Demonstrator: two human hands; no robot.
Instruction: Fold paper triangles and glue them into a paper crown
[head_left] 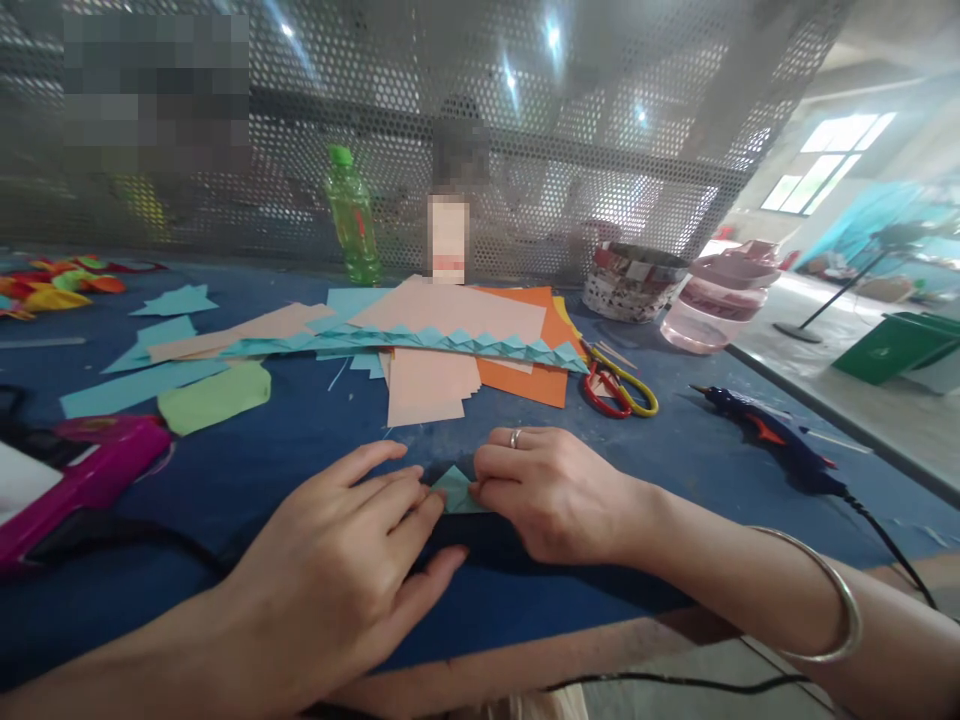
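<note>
1. Folded teal paper triangle [454,490] sits between my hands, over the blue-topped worktable [300,445]. My right hand [551,495] is closed on its right side, with the fingertips [484,468] pinching it.
2. My left hand [330,575] reaches it from the other side, fingers curved, and its tips meet the paper's left edge. I cannot tell whether they are gripping or only touching.
3. Straight ahead, a long strip of folded teal triangles [405,342] lies across stacked peach paper sheets [427,390] and an orange paper sheet [525,380].
4. To the right of the stack are scissors with red and yellow handles [615,392]. Beyond my right hand lies a blue hot glue gun [765,430].
5. Left of my left hand is a magenta hot glue gun [90,480], near a pale green paper piece [214,397] and loose teal paper strips [142,388].
6. Farther back stand a green plastic bottle [352,215], a woven paper basket [634,280] and a pink plastic container [712,305], before a perforated metal screen [525,100].
</note>
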